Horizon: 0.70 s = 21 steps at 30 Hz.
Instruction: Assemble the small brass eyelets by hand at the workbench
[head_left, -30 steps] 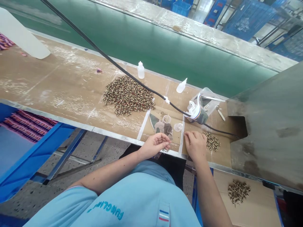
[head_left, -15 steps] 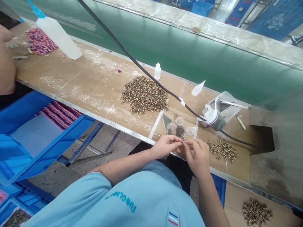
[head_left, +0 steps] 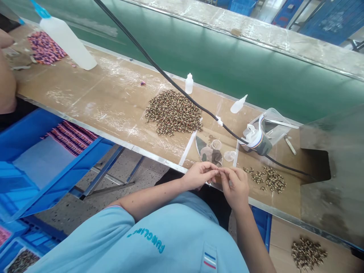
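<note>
My left hand (head_left: 200,176) and my right hand (head_left: 233,185) meet fingertip to fingertip over the bench's front edge. Both are closed in a pinch, and whatever lies between the fingertips is too small to make out. Just beyond them is a camouflage cloth piece (head_left: 207,154), with a small clear round cup (head_left: 216,144) and another clear cap (head_left: 229,156) by it. A small pile of curled brown-and-cream pieces (head_left: 273,179) lies right of my right hand. The large pile of similar pieces (head_left: 173,113) sits farther back on the left.
A black cable (head_left: 159,70) crosses over the bench. Behind stand a small white bottle (head_left: 189,83) and a tipped nozzle bottle (head_left: 239,104). A clear plastic box (head_left: 274,134) is at right. At left are a large glue-like bottle (head_left: 68,43), another person's arm (head_left: 7,79) and a blue crate (head_left: 65,168).
My hands stay pinched together at nearly the same spot, the right one shifted very slightly left. The view has tilted a little; the things on the bench lie as before.
</note>
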Available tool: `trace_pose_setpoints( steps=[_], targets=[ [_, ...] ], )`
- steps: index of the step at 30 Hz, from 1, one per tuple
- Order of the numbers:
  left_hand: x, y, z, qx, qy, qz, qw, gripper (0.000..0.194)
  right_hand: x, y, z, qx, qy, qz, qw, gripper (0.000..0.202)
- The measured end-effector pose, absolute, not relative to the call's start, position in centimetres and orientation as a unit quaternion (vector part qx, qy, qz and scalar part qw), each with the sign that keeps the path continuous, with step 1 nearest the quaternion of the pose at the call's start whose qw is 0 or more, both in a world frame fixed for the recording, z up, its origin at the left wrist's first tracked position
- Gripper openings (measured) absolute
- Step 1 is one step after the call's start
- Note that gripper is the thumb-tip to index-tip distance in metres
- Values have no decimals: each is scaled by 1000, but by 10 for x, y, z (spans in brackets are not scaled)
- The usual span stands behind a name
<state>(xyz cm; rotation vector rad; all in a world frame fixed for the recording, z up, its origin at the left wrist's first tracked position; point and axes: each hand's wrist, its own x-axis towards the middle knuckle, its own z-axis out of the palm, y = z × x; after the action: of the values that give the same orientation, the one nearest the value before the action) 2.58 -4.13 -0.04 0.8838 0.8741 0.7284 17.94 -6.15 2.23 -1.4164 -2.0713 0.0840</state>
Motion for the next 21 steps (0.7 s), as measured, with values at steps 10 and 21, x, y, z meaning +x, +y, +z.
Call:
trace_pose_setpoints(
  steps=[10, 21],
  targets=[
    [24, -43, -2, 449, 369, 352, 734, 35, 177, -61, 26, -543, -755, 137, 341, 11],
    [23, -41, 5, 498, 368, 358, 699, 33, 175, -61, 26, -546, -759, 128, 330, 14]
  ],
)
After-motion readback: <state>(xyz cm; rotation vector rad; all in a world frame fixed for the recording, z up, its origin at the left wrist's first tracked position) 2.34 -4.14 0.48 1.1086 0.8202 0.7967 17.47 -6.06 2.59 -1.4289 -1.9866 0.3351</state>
